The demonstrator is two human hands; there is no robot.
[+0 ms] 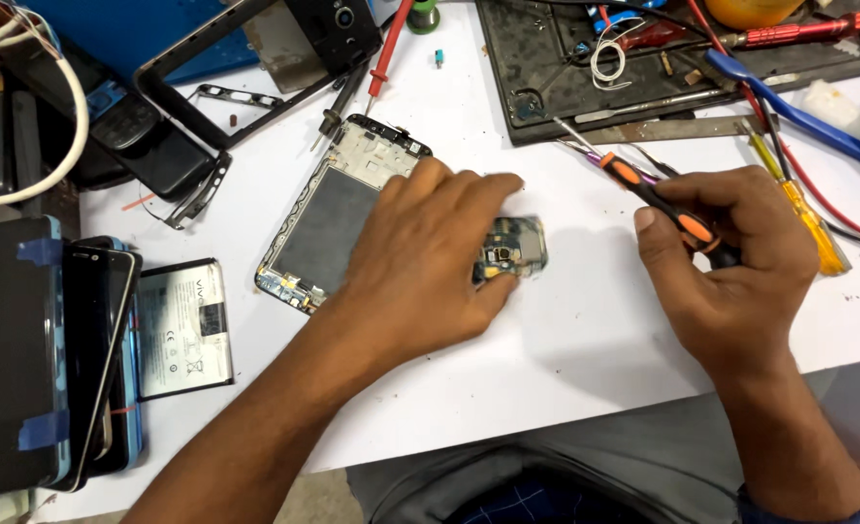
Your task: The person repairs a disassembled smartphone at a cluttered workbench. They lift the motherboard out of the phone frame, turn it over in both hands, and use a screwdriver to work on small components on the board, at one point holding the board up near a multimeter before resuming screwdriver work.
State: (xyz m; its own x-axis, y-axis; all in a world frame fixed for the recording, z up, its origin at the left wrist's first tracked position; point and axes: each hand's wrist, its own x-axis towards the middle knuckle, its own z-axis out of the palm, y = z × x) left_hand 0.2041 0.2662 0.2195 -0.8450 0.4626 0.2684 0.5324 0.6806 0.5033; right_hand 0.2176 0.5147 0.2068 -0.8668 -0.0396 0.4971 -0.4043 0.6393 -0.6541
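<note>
My left hand (pixel 428 254) rests on the white table (pixel 566 340) and grips a small phone circuit board (pixel 513 248) between thumb and fingers. Just left of it lies an opened phone frame (pixel 338 215) with its dark inner plate showing. My right hand (pixel 735 262) is closed around an orange-and-black screwdriver (pixel 655 199), whose metal tip points up and left, away from the board. The two hands are about a hand's width apart.
A silver phone battery (pixel 182 330) and a stack of phones (pixel 51 359) lie at the left. A dark work mat (pixel 566 58) with tools sits at the back right, a yellow screwdriver (pixel 803 209) beside my right hand, and a black phone bezel (pixel 207 87) at the back.
</note>
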